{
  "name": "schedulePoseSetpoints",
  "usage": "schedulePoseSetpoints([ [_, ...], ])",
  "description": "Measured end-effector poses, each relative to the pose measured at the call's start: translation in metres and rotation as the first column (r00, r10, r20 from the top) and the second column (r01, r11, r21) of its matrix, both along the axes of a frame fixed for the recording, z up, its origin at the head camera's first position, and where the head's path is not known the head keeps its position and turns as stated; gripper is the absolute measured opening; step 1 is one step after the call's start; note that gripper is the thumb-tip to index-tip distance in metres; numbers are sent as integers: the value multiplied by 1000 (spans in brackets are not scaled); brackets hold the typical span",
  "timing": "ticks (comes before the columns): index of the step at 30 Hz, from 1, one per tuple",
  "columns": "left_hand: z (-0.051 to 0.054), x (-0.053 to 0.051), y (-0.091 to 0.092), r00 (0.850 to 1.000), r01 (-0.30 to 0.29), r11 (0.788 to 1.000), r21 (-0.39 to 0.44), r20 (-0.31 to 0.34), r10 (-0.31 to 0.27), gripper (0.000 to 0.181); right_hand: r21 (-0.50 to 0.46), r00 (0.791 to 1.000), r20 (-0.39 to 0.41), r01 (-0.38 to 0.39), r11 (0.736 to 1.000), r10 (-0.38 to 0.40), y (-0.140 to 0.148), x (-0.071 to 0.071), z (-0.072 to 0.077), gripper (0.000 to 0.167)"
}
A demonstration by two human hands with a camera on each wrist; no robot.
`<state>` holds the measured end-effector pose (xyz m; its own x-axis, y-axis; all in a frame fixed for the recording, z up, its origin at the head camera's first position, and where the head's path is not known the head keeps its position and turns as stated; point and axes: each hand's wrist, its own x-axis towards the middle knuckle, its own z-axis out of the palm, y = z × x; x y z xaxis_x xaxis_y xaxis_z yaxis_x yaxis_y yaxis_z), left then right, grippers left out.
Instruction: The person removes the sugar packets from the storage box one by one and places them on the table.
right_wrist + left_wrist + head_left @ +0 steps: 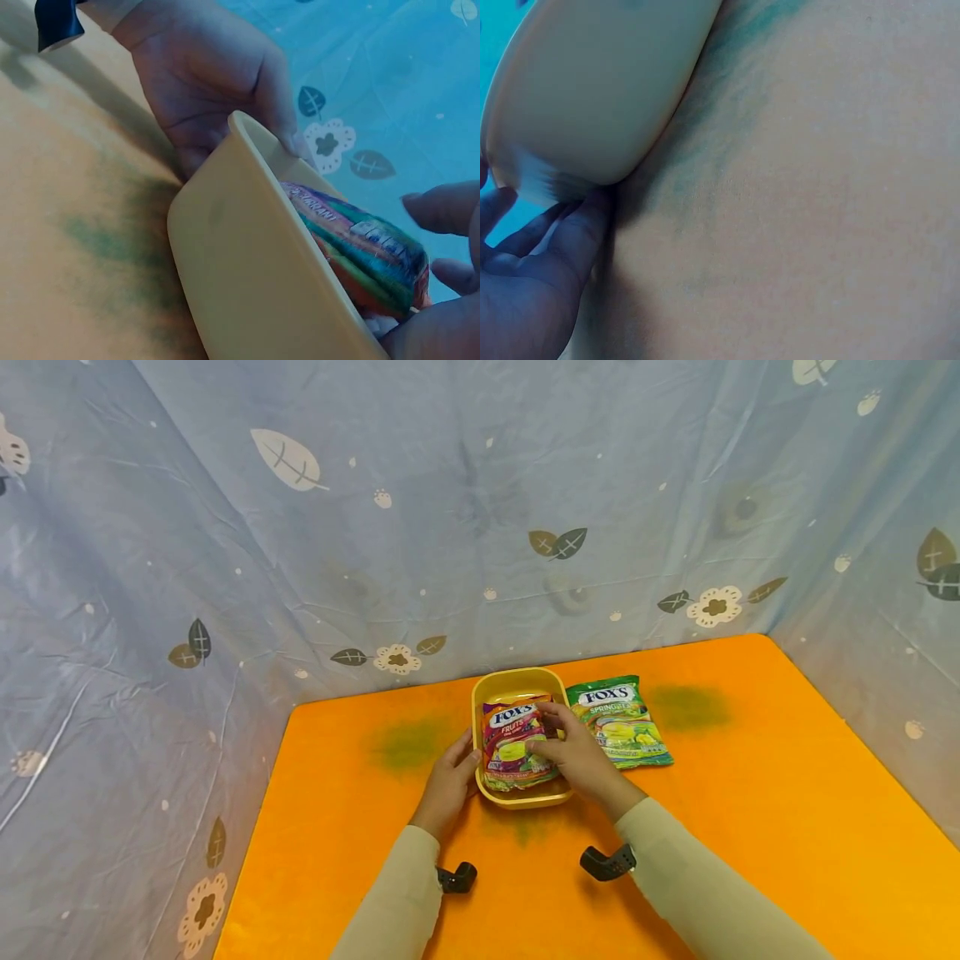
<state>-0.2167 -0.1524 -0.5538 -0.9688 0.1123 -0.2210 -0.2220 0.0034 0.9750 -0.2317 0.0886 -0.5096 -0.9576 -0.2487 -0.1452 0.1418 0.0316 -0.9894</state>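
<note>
A yellow plastic container (557,792) stands on the orange tabletop. Gripping its left side is my left hand (447,783), thumb at the rim and other fingers along the outer wall; the left wrist view shows fingertips at the lower edge of the container (607,90). Inside lies a purple-red FOX'S Fruits candy bag (510,735), its end rising above the rim in the right wrist view. My right hand (581,760) holds this bag at its right side, with some fingers hidden. A green FOX'S Spring Tea candy bag (622,727) lies flat just right of the container.
Bluish patterned curtains (420,527) hang behind and at both sides of the orange table (750,793). Dark green smudges mark its surface. A black wrist strap (607,863) hangs at the right sleeve, another black strap (457,878) at the left.
</note>
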Motion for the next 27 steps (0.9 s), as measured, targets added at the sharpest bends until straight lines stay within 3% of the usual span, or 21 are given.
schedulePoseSetpoints([
  [8,0,0,-1,1000,7,1000,8,-2,-7,58,41,1000,9,-17,999,17,-1,-2,1,69],
  [16,1,1,-2,1000,11,1000,11,8,-11,59,21,998,29,-63,998,63,2,-3,0,73],
  [27,3,1,0,1000,6,1000,-3,0,-6,58,3,997,28,-70,998,70,3,-3,-1,73],
])
